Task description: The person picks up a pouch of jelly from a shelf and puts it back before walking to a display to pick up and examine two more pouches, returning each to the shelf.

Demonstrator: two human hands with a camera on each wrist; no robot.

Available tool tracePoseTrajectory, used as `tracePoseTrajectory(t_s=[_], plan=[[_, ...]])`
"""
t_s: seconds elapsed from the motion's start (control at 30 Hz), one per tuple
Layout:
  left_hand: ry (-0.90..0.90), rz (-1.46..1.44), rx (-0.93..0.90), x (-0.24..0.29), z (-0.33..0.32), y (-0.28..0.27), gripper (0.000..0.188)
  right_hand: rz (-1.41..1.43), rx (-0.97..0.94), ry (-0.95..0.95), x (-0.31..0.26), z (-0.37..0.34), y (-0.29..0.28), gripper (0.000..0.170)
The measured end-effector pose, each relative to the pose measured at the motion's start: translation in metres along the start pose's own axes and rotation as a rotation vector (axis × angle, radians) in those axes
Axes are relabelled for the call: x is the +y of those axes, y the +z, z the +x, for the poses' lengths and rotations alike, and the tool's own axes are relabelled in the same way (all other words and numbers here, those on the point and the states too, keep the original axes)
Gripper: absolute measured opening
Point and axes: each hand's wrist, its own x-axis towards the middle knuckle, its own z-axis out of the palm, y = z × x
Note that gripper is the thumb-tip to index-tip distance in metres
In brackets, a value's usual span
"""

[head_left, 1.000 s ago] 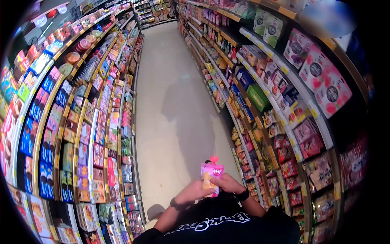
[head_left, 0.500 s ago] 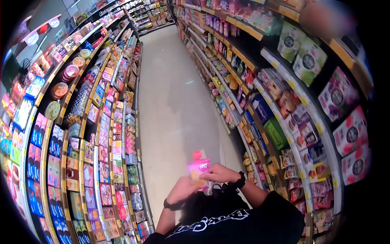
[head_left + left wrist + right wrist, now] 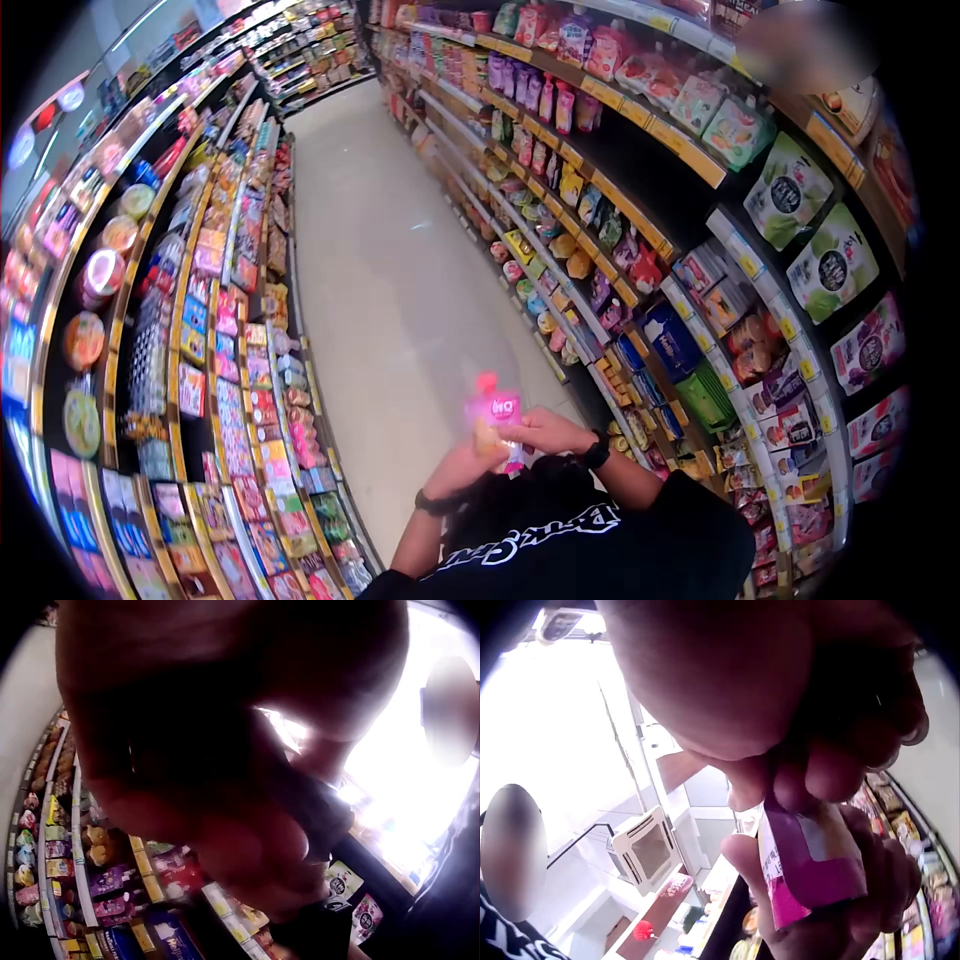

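Glossy plastic pouch [image 3: 503,407]; matt cloth shirt [image 3: 660,535]; smooth, shiny floor [image 3: 350,240]

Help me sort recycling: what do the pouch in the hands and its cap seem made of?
Pouch: probably thin printed plastic film or laminate, fairly smooth; a crisp fold shows near one end. Cap: likely moulded plastic, by its even pink; blur hides its finish.

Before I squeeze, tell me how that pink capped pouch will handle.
The pouch looks like pliable film, so it would probably give under pressure. Its cap juts from the top, looks molded, and is likely stiffer.
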Motion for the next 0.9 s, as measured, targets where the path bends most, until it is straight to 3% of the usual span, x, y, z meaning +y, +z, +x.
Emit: tracePoseTrajectory(t_s=[0.1, 0.17, 0.2, 0.3, 0.33, 0.43, 0.47, 0.57, 0.6, 0.7, 0.73, 0.9], plan=[[-0.025, 0.211, -0.045, 0.050, 0.064, -0.041, 0.030, -0.073, 0.219, -0.081, -0.025, 0.033, -0.043, 0.036], [0.059, 0.242, -0.145, 0.063, 0.107, -0.059, 0.034, -0.124, 0.400, -0.162, -0.044, 0.041, -0.065, 0.029], [0.105, 0.261, -0.194, 0.070, 0.129, -0.067, 0.036, 0.069, 0.409, -0.188, -0.049, 0.047, -0.077, 0.037], [0.129, 0.450, -0.307, 0.093, 0.195, -0.074, 0.037, 0.094, 0.415, -0.214, -0.057, 0.060, -0.126, 0.046], [0.103, 0.478, -0.337, 0.103, 0.218, -0.073, 0.040, 0.037, 0.517, -0.261, -0.052, 0.069, -0.141, 0.039], [0.177, 0.557, -0.273, 0.129, 0.281, -0.070, 0.043, -0.028, 0.628, -0.213, -0.062, 0.084, -0.198, 0.035], [0.098, 0.609, -0.266, 0.145, 0.299, -0.066, 0.033, 0.124, 0.693, -0.320, -0.069, 0.093, -0.211, 0.031], [0.245, 0.388, -0.220, 0.135, 0.363, -0.071, 0.041, 0.067, 0.884, -0.233, -0.103, 0.103, -0.259, 0.029], [0.220, 0.270, -0.231, 0.134, 0.386, -0.073, 0.037, 0.199, 0.945, -0.303, -0.104, 0.114, -0.275, 0.027], [0.210, 0.368, -0.191, 0.145, 0.455, -0.087, 0.035, 0.176, 1.170, -0.451, -0.113, 0.137, -0.330, 0.033], [0.247, 0.358, -0.155, 0.163, 0.468, -0.086, 0.033, 0.213, 1.203, -0.269, -0.117, 0.138, -0.347, 0.028], [0.431, 0.332, -0.117, 0.186, 0.552, -0.100, 0.030, 0.257, 1.407, -0.355, -0.146, 0.166, -0.420, 0.024]])
